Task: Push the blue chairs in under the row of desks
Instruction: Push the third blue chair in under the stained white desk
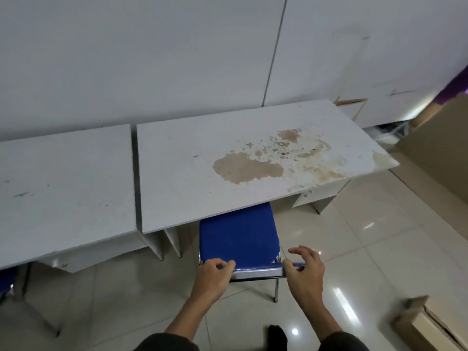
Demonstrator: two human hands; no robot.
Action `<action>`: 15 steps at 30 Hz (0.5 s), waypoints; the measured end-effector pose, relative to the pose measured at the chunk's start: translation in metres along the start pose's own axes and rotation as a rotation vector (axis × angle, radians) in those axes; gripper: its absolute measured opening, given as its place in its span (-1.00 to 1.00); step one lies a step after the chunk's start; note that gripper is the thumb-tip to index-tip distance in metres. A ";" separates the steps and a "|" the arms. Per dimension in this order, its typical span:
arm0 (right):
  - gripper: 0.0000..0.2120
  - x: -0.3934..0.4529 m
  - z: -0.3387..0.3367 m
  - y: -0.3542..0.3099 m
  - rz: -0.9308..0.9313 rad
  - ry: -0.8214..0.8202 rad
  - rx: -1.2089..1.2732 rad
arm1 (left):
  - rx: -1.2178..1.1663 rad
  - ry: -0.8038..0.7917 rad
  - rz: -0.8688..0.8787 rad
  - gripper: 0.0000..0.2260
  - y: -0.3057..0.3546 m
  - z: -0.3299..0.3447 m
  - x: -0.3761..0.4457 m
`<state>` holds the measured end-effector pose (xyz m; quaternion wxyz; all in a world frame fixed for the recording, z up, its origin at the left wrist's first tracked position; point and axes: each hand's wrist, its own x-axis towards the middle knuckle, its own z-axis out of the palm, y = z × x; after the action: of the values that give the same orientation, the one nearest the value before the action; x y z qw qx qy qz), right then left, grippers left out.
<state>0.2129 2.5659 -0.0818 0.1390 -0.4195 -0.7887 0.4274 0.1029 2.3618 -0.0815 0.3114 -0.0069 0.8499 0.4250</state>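
A blue chair with a chrome frame stands partly under the right white desk, whose top carries brown stains. The seat's front is hidden beneath the desk edge; the backrest top faces me. My left hand is curled around the left end of the backrest's top bar. My right hand rests on the right end, thumb under the bar and fingers loosely raised. A second white desk stands to the left, with a sliver of another blue chair under it at the frame's left edge.
A white wall runs behind the desks. Cardboard sheets lean at the far right, and a cardboard box lies on the glossy tiled floor at lower right. My dark sock shows at the bottom.
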 end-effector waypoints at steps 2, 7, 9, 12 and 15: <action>-0.74 0.020 -0.010 0.005 -0.039 -0.036 -0.005 | -0.013 0.031 -0.020 -0.71 0.012 0.014 -0.002; -0.75 0.059 -0.027 0.012 -0.077 -0.122 0.006 | -0.035 0.107 -0.077 -0.70 0.035 0.044 0.000; -0.75 0.071 -0.035 0.015 -0.086 -0.149 0.015 | -0.044 0.139 -0.096 -0.69 0.042 0.057 0.003; -0.77 0.080 -0.038 0.017 -0.115 -0.150 0.001 | -0.040 0.161 -0.121 -0.68 0.049 0.062 0.005; -0.77 0.090 -0.040 0.022 -0.141 -0.168 -0.013 | -0.021 0.197 -0.129 -0.66 0.054 0.069 0.006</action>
<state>0.1930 2.6643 -0.0877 0.0994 -0.3264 -0.8279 0.4451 0.1192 2.4478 -0.0765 0.2532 -0.1066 0.8696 0.4103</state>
